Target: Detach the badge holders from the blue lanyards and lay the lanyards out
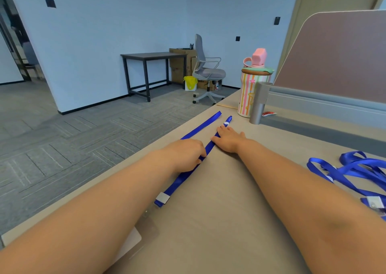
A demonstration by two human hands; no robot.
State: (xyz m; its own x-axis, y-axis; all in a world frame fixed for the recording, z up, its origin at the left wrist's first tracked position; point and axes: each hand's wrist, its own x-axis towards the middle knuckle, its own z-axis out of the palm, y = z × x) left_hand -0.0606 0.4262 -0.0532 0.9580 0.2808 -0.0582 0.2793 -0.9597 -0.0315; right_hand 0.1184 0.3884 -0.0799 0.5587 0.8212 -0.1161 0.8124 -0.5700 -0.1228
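Both bare forearms reached forward across the beige tabletop (240,200), palms down, converging on one blue lanyard (179,179). It lay stretched straight and slantwise, from its metal clip (163,197) near the left forearm to its far end beside the striped bottle (248,94).

The left hand (187,150) sat knuckles-up at the strap's middle. Its fingers were curled under and its thumb tip was set against the ribbon, a narrow grip pinching the lanyard. The right hand (228,139) lay farther along the same strap with its fingers straight and spread, its grip wide, the fingertips pressing the ribbon flat onto the tabletop.

A second lanyard (203,124) lay flat just left of the first, nearly parallel to it, partly hidden behind the left hand. A clear badge holder (144,230) rested by the tabletop's near edge, under the left forearm. A loose heap of lanyards (355,168) lay outside the right forearm.
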